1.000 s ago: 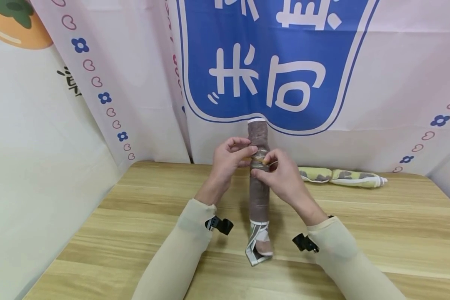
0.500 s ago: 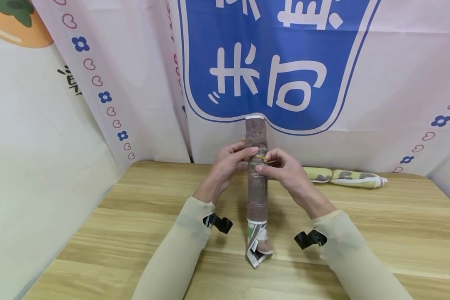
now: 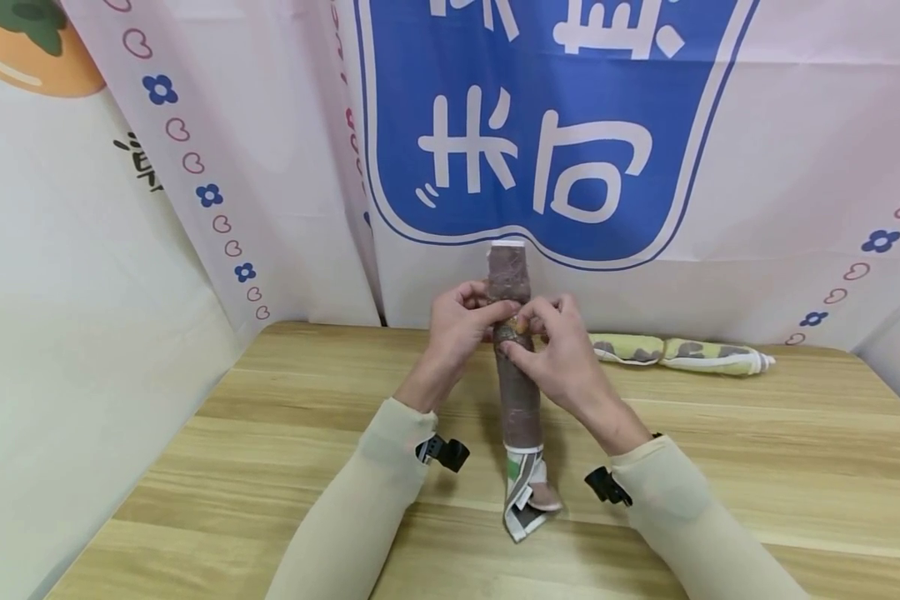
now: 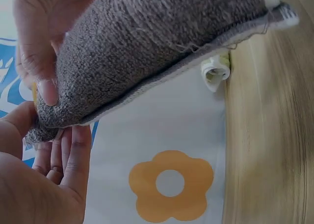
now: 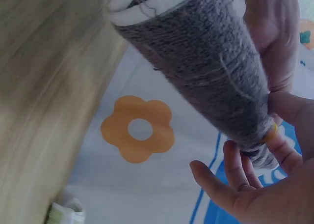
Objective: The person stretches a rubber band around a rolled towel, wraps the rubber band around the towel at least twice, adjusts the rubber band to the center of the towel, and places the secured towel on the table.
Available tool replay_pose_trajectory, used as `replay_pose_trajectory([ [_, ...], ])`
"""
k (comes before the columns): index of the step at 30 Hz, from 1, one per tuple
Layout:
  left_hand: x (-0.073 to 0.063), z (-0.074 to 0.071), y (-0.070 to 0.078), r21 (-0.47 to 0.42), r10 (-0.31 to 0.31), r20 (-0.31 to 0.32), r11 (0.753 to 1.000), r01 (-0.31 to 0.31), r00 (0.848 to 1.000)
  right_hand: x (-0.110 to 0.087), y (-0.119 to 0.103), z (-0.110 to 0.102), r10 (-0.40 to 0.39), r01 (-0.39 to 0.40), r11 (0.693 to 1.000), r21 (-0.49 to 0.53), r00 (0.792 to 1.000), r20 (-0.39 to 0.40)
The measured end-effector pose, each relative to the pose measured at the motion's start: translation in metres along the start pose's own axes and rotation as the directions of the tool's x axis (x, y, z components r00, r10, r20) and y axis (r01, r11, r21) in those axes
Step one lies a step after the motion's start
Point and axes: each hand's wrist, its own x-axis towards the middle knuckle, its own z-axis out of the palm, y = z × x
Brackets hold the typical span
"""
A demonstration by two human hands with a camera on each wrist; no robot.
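A rolled brown towel (image 3: 519,392) is held up at its middle between both hands, its lower end with a striped, loosely folded corner hanging over the table. At the towel's narrowed waist a yellow rubber band (image 5: 270,132) shows. The left hand (image 3: 457,325) grips the towel from the left, thumb across the front. Opposite it, the right hand (image 3: 566,350) pinches at the waist, with the band at its fingertips. In the right wrist view the towel (image 5: 196,62) tapers toward the band. The towel hides part of both hands' fingers.
A yellow and grey rolled towel (image 3: 705,357), tied at its middle, lies at the back right of the wooden table (image 3: 270,467). Behind the table hangs a printed cloth (image 3: 307,167) with blue and white lettering.
The brown towel has tilted, its top dipping slightly and its lower end shifting right. Its waist looks narrower at the band. The right hand has moved slightly left.
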Motion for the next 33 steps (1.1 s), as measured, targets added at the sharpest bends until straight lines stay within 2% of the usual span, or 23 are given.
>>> replay_pose_trajectory([
  [6,-0.003,0.002,0.002,0.029,0.033,-0.023,0.999,-0.032,0.999,-0.004,-0.006,0.002,-0.122,0.120,0.987,-0.104,0.993,-0.007],
  [11,-0.003,0.002,0.002,0.056,0.080,-0.064,0.995,-0.076,0.995,-0.005,-0.006,0.005,-0.183,0.176,0.969,-0.174,0.983,-0.026],
  [13,-0.003,0.002,0.001,0.061,0.090,-0.072,0.994,-0.086,0.993,-0.006,-0.007,0.005,-0.160,0.152,0.971,-0.187,0.987,-0.028],
  [17,-0.001,0.003,0.000,0.058,0.092,-0.065,0.994,-0.088,0.994,-0.005,-0.008,0.003,-0.028,0.029,0.983,-0.183,1.000,0.007],
  [19,-0.001,0.002,0.000,0.059,0.087,-0.041,0.995,-0.084,0.995,-0.005,-0.008,0.002,0.030,-0.025,0.984,-0.175,0.999,0.024],
  [21,0.000,0.001,-0.001,0.035,0.080,0.004,0.996,-0.080,0.997,-0.003,-0.007,0.001,0.045,-0.041,0.985,-0.165,0.999,0.019],
  [25,0.004,-0.005,-0.004,-0.080,0.088,0.138,0.994,-0.077,0.987,-0.001,-0.004,-0.004,0.055,-0.056,0.995,-0.077,0.998,-0.011],
  [28,0.008,-0.011,-0.006,-0.168,0.095,0.231,0.984,-0.056,0.968,0.001,-0.001,-0.009,0.112,-0.112,0.989,0.092,0.994,0.012],
  [31,0.010,-0.014,-0.007,-0.210,0.080,0.286,0.978,-0.019,0.955,0.004,0.003,-0.012,0.181,-0.191,0.938,0.288,0.981,0.062],
  [33,0.010,-0.015,-0.007,-0.220,0.071,0.297,0.975,-0.004,0.952,0.005,0.006,-0.013,0.207,-0.225,0.897,0.380,0.974,0.088],
])
